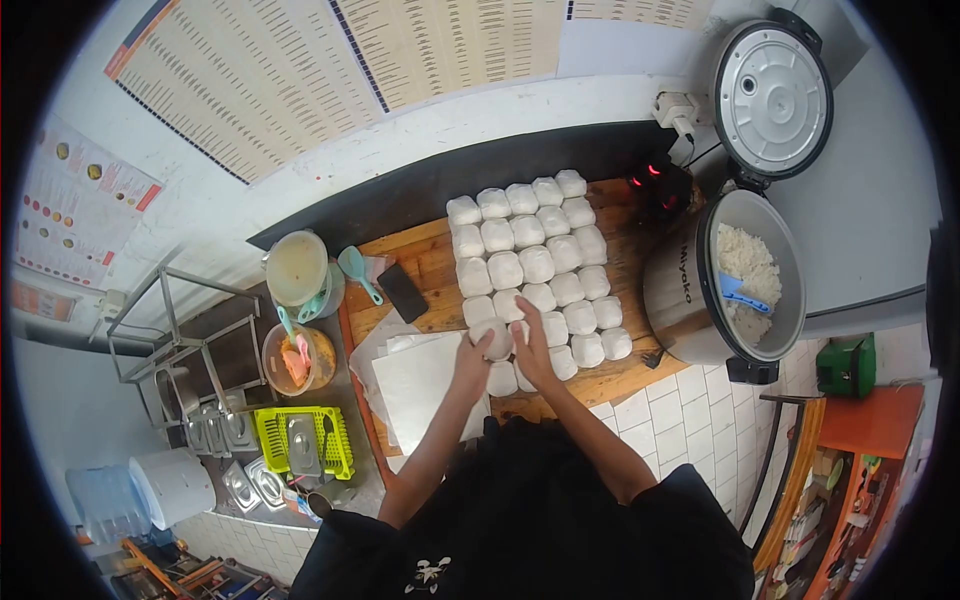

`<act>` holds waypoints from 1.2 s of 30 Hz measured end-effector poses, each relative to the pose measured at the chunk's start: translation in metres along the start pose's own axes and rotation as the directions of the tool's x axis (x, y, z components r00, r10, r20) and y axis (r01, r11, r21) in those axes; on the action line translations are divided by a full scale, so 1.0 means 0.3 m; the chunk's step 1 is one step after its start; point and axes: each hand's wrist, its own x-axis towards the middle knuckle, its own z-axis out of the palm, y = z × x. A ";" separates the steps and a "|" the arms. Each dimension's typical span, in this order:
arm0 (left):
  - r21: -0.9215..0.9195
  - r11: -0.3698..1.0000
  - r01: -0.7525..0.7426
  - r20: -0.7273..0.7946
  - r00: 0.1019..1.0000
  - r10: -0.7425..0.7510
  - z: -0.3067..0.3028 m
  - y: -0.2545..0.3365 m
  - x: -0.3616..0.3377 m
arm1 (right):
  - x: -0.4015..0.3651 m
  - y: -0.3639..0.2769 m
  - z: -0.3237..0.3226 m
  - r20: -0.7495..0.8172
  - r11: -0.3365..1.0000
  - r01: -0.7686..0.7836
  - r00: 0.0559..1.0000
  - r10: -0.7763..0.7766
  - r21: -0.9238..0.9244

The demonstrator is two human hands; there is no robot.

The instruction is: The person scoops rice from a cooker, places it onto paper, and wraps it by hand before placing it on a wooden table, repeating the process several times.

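Between my two hands is a white paper-wrapped rice packet point(490, 338), rounded like those beside it. My left hand point(474, 366) is closed around its left and lower side. On the other side, my right hand point(533, 352) presses against the packet, its fingers reaching forward over the neighbouring ones. Several rows of similar white packets point(536, 263) stand close together on the wooden table point(425, 265). A stack of white paper sheets point(425, 385) lies under and left of my left forearm.
To the right stands a large rice cooker point(685, 290), lid point(775, 100) raised, with white rice point(745, 260) and a blue scoop point(742, 292) inside. Leftward are a black phone point(402, 293), a turquoise scoop point(358, 272), a food tub point(322, 360) and a yellow-green basket point(340, 440).
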 end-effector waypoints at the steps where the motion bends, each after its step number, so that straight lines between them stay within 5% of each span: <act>1: 0.121 0.992 -0.047 -0.041 0.998 0.052 -0.038 -0.014 0.047 | -0.002 0.012 -0.024 -0.064 1.000 0.013 0.998 -0.015 -0.024; 5: 0.556 0.822 -0.127 -0.113 0.968 0.226 -0.166 -0.055 0.284 | -0.035 -0.070 -0.240 -0.045 0.997 -0.060 0.997 0.058 -0.040; 9: 0.900 0.402 -0.171 -0.024 0.900 0.436 -0.260 -0.112 0.443 | -0.126 -0.151 -0.445 -0.100 0.984 -0.137 0.987 0.126 -0.111; 12: 0.795 0.606 -0.032 -0.175 0.944 0.279 -0.199 -0.089 0.410 | -0.194 -0.167 -0.582 -0.167 0.967 -0.197 0.971 0.170 -0.161; 14: 0.840 0.538 -0.066 -0.167 0.913 0.372 -0.228 -0.173 0.455 | -0.208 -0.212 -0.662 -0.218 0.950 -0.267 0.949 0.230 -0.162; 18: 0.885 0.423 -0.194 -0.026 0.887 0.462 -0.302 -0.267 0.525 | -0.112 -0.383 -0.847 -0.328 0.900 -0.103 0.943 -0.047 -0.423; 19: 0.865 0.484 -0.130 -0.087 0.912 0.400 -0.306 -0.262 0.517 | -0.060 -0.415 -0.919 -0.308 0.840 0.030 0.923 -0.231 -0.541; 20: 0.841 0.536 -0.070 -0.134 0.934 0.332 -0.300 -0.251 0.512 | -0.022 -0.430 -0.993 -0.376 0.842 -0.023 0.901 -0.216 -0.539; 22: 0.809 0.588 -0.020 -0.153 0.958 0.242 -0.326 -0.245 0.548 | 0.097 -0.432 -1.149 -0.436 0.755 -0.079 0.853 -0.287 -0.651; 24: 0.780 0.626 0.001 -0.158 0.968 0.195 -0.329 -0.237 0.546 | 0.204 -0.366 -1.333 -0.208 0.421 -0.027 0.897 -0.390 -0.907; 26: 0.779 0.625 0.046 -0.195 0.966 0.172 -0.274 -0.178 0.469 | 0.262 -0.178 -1.527 -0.132 0.355 -0.091 0.987 -0.093 -0.930; 28: 0.780 0.625 0.033 -0.195 0.962 0.193 -0.275 -0.178 0.487 | 0.321 -0.079 -1.624 -0.097 0.289 -0.224 0.914 0.393 -0.931; 36: 0.657 0.753 0.028 -0.273 0.941 0.203 -0.241 -0.122 0.420 | 0.337 -0.053 -1.701 -0.268 -0.002 -0.311 0.818 0.509 -0.950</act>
